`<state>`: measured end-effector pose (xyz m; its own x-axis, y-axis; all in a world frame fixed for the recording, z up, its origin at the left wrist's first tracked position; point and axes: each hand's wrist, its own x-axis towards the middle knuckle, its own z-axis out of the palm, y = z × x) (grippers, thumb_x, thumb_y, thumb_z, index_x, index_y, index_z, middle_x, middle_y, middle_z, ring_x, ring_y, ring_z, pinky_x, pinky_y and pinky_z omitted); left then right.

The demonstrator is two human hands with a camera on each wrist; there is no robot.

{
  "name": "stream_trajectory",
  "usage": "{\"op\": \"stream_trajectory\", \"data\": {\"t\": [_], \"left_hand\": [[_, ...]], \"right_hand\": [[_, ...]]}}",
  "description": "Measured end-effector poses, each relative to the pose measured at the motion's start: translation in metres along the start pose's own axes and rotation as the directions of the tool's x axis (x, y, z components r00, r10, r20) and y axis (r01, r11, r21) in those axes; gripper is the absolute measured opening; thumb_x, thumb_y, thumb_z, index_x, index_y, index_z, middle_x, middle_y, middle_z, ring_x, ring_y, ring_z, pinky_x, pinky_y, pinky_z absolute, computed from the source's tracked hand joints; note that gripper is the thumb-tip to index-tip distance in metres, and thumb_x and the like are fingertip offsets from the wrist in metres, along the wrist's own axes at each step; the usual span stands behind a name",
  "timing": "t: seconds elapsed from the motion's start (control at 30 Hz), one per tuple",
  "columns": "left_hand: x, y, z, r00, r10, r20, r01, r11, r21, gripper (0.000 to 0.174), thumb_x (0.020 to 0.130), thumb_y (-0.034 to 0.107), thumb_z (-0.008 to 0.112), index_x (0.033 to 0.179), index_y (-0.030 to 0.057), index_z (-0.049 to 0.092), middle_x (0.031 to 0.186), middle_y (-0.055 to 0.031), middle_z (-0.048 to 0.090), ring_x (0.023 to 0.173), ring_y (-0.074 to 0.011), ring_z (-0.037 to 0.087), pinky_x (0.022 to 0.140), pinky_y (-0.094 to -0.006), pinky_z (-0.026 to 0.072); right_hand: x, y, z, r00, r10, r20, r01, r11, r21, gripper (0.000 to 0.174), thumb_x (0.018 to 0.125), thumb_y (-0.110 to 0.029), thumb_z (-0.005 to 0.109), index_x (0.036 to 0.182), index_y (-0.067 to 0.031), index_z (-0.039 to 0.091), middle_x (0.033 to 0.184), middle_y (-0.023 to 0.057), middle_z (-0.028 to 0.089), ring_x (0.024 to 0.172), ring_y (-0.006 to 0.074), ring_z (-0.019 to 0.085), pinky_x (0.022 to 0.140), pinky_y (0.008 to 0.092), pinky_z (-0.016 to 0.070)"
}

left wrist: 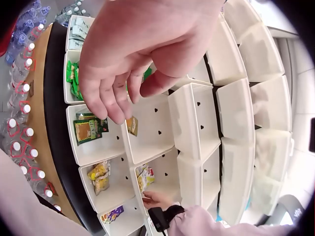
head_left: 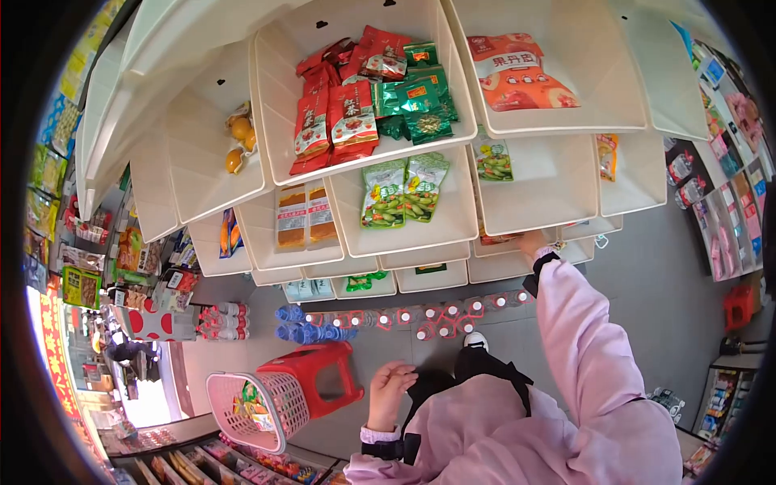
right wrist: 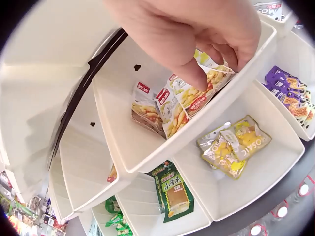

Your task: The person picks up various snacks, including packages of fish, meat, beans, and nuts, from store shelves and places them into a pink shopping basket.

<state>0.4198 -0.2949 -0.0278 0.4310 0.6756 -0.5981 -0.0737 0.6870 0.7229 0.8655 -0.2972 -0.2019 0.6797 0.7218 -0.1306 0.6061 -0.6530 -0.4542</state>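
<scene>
In the right wrist view my right hand (right wrist: pixel 197 34) pinches a snack packet (right wrist: pixel 206 86) between thumb and fingers, inside a white bin (right wrist: pixel 115 123) that holds more of the same packets (right wrist: pixel 147 110). From the head view, the right hand (head_left: pixel 531 243) reaches into a lower bin, its fingers mostly hidden. My left hand (head_left: pixel 390 394) hangs over the floor in front of the body, fingers loosely bent, holding nothing. The left wrist view shows that hand (left wrist: pixel 142 54) near the camera, with the right hand (left wrist: pixel 157 199) at a bin beyond.
Tiers of white bins (head_left: pixel 404 283) hold red and green packets (head_left: pixel 352 105) and other snacks. Bottles (head_left: pixel 449 311) line the floor below. A pink basket (head_left: pixel 279 396) with packets stands by a red stool (head_left: pixel 352 376). Stocked shelves flank both sides.
</scene>
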Motion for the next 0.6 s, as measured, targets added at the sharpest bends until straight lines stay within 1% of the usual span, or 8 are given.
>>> {"op": "stream_trajectory", "data": {"t": [0.07, 0.1, 0.2, 0.27, 0.33, 0.4, 0.47, 0.6], "left_hand": [[0.001, -0.002, 0.006, 1.0, -0.019, -0.012, 0.019, 1.0, 0.017, 0.029, 0.077, -0.002, 0.043, 0.106, -0.0046, 0.045, 0.097, -0.0163, 0.056, 0.082, -0.0205, 0.059, 0.074, -0.0266, 0.0471], [0.003, -0.003, 0.007, 1.0, -0.024, -0.011, 0.024, 0.999, 0.029, 0.029, 0.078, -0.002, 0.043, 0.106, -0.0046, 0.045, 0.097, -0.0162, 0.056, 0.082, -0.0205, 0.059, 0.074, -0.0265, 0.0471], [0.003, -0.004, 0.012, 1.0, -0.025, 0.002, 0.025, 0.999, 0.045, 0.027, 0.079, -0.001, 0.043, 0.106, -0.0046, 0.046, 0.097, -0.016, 0.057, 0.083, -0.0201, 0.059, 0.074, -0.0259, 0.047], [0.004, -0.006, 0.01, 1.0, -0.024, 0.014, 0.023, 0.998, 0.051, 0.027, 0.079, 0.0, 0.043, 0.106, -0.0045, 0.046, 0.097, -0.0159, 0.057, 0.083, -0.02, 0.059, 0.074, -0.0258, 0.0469], [0.005, -0.007, 0.007, 0.999, -0.034, 0.028, 0.032, 0.998, 0.052, 0.027, 0.079, -0.002, 0.043, 0.106, -0.0037, 0.045, 0.098, -0.016, 0.055, 0.083, -0.0214, 0.058, 0.075, -0.0287, 0.0472], [0.006, -0.006, 0.005, 0.998, -0.043, 0.038, 0.041, 0.997, 0.06, 0.027, 0.079, -0.002, 0.043, 0.106, -0.0035, 0.045, 0.098, -0.0158, 0.055, 0.084, -0.0218, 0.057, 0.076, -0.0299, 0.0473], [0.007, -0.004, 0.003, 0.998, -0.049, 0.044, 0.046, 0.996, 0.074, 0.027, 0.079, -0.002, 0.044, 0.106, -0.0036, 0.045, 0.098, -0.0156, 0.055, 0.084, -0.0213, 0.057, 0.076, -0.0295, 0.0471], [0.007, 0.001, 0.007, 0.996, -0.073, 0.059, 0.067, 0.992, 0.106, 0.027, 0.08, 0.001, 0.045, 0.106, -0.0039, 0.046, 0.097, -0.0146, 0.056, 0.085, -0.0203, 0.057, 0.076, -0.0282, 0.0467]], "right_hand": [[0.017, 0.013, 0.019, 0.999, -0.003, 0.044, 0.007, 0.995, -0.104, 0.029, 0.074, -0.023, 0.051, 0.096, -0.0073, 0.059, 0.098, 0.0154, 0.058, 0.09, 0.0351, 0.054, 0.078, 0.0408, 0.0448], [0.02, 0.017, 0.022, 0.996, -0.078, 0.052, 0.084, 0.99, -0.117, 0.033, 0.081, -0.024, 0.04, 0.101, -0.0021, 0.055, 0.099, 0.0176, 0.057, 0.093, 0.035, 0.052, 0.08, 0.0412, 0.0412], [0.029, 0.025, 0.038, 0.901, -0.335, -0.276, 0.317, 0.942, -0.108, 0.027, 0.083, -0.024, 0.043, 0.095, -0.0033, 0.055, 0.091, 0.0146, 0.059, 0.084, 0.0297, 0.056, 0.076, 0.0388, 0.0437], [0.024, 0.012, 0.025, 0.99, -0.035, -0.137, 0.081, 0.933, 0.351, 0.025, 0.084, -0.024, 0.044, 0.093, -0.004, 0.055, 0.088, 0.0126, 0.059, 0.081, 0.0266, 0.056, 0.074, 0.0372, 0.0444], [0.012, -0.008, -0.001, 0.976, 0.181, 0.124, -0.216, 0.692, 0.689, 0.023, 0.084, -0.024, 0.045, 0.091, -0.0047, 0.054, 0.085, 0.0107, 0.058, 0.078, 0.0235, 0.056, 0.072, 0.0356, 0.0451], [0.0, -0.027, -0.021, 0.863, 0.253, 0.437, -0.499, 0.292, 0.816, 0.021, 0.085, -0.024, 0.046, 0.09, -0.0054, 0.054, 0.082, 0.0087, 0.057, 0.075, 0.0204, 0.056, 0.071, 0.034, 0.0459], [-0.028, -0.032, -0.045, 0.896, 0.078, 0.437, -0.436, -0.03, 0.899, 0.012, 0.082, -0.01, 0.049, 0.093, -0.0041, 0.049, 0.08, 0.0059, 0.052, 0.072, 0.014, 0.052, 0.069, 0.0313, 0.0473], [-0.094, -0.055, -0.09, 0.902, -0.037, 0.431, -0.432, -0.107, 0.895, 0.019, 0.078, 0.001, 0.045, 0.098, 0.0017, 0.047, 0.091, 0.0103, 0.055, 0.079, 0.0182, 0.055, 0.072, 0.0321, 0.048]]}}
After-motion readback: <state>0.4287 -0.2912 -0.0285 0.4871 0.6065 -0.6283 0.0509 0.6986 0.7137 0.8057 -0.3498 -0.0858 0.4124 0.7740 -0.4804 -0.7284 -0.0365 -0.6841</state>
